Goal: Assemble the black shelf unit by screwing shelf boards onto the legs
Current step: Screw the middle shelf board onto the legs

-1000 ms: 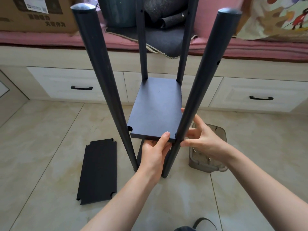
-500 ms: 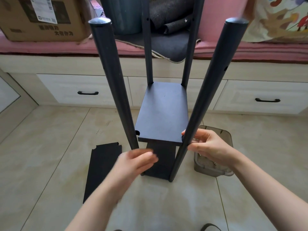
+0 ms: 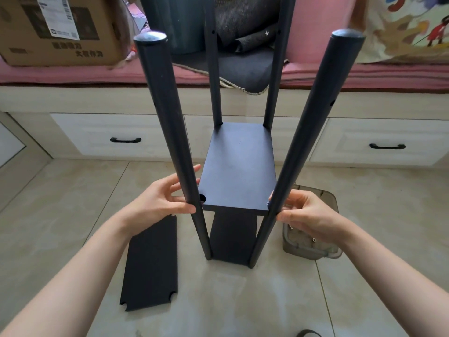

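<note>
Left fingers: the left hand [image 3: 162, 200] curls round the near left leg [image 3: 170, 132], thumb on the near side, fingertips behind it – gripping at the level of the raised board.
Right fingers: the right hand [image 3: 307, 213] has thumb and forefinger pinched against the near right leg [image 3: 307, 132] at that board's front corner; whether a small part sits between the fingertips cannot be told.
Raised board: the shelf board [image 3: 239, 166] lies flat between the four legs, long axis running away from the camera toward the drawers; its near left corner notch is not seated against the leg.
Shelf unit: it stands upright on the tiled floor [image 3: 60, 215], legs vertical, capped ends up, with a bottom board [image 3: 232, 239] below.
Spare board: a loose board [image 3: 150, 263] lies flat on the floor left of the unit – long axis also pointing away.
Tray: a grey plastic tray [image 3: 325, 251] sits just right of the unit, under the right hand.
Writing: the cardboard box [image 3: 58, 30] on the pink bench carries a white shipping label and dark printed characters, too blurred to read.
</note>
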Demonstrator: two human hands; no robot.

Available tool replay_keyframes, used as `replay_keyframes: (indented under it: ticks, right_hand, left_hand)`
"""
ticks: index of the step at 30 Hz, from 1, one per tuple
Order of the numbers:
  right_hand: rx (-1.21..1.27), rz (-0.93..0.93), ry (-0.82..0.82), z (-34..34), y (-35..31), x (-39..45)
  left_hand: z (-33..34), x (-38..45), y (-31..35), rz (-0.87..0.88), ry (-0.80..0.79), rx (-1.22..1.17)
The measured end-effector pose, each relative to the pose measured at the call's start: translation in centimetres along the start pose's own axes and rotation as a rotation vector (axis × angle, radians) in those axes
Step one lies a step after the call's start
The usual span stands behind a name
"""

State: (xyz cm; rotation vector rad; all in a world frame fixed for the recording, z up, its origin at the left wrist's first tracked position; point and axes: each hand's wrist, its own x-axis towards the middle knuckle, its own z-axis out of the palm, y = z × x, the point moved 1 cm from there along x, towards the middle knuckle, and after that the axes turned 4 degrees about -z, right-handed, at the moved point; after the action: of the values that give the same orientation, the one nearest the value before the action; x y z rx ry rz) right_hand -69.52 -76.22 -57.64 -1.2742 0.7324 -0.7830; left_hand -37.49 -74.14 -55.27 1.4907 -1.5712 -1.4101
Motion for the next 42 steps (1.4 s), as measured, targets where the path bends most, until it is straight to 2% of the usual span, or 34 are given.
replay_keyframes:
  ticks: [4, 7, 12, 15, 24, 27, 32, 35, 38, 42]
  right_hand:
    - [0.020, 0.003, -0.017, -0.3, 0.1, 0.1]
    - [0.014, 0.003, -0.026, -0.4, 0.0, 0.0]
    - [-0.002, 0.001, -0.010, -0.2, -0.3, 0.1]
    - [-0.007, -0.004, -0.006, 0.1, -0.4, 0.2]
    - [-0.026, 0.008, 0.002, 0.1, -0.4, 0.1]
    - [-0.063, 0.026, 0.047, 0.7, -0.1, 0.4]
    - [-0.094, -0.016, 0.168, 3.8, 1.3, 1.3]
    - [-0.103, -0.035, 0.255, 6.7, 1.7, 1.4]
    - [-0.094, -0.029, 0.311, 9.1, 2.0, 1.2]
    - [-0.078, -0.071, 0.322, 11.1, 1.5, 0.9]
  left_hand:
    - [-0.1, 1.2, -0.1, -0.035, 0.017, 0.081]
    - [0.4, 1.9, -0.8, 0.005, 0.066, 0.075]
    - [1.7, 2.4, -2.3, 0.063, 0.160, -0.162]
    - [2.0, 3.0, -3.3, 0.042, 0.245, -0.186]
    - [2.1, 4.1, -4.1, -0.002, 0.242, -0.221]
    - [2.1, 3.8, -4.7, -0.018, 0.350, -0.253]
    - [2.3, 2.0, -3.9, -0.110, 0.752, -0.212]
    - [2.8, 0.0, -2.5, -0.106, 0.885, -0.208]
    - [5.0, -2.0, -2.4, -0.060, 0.779, -0.223]
    - [7.9, -4.6, -2.2, 0.042, 0.335, -0.147]
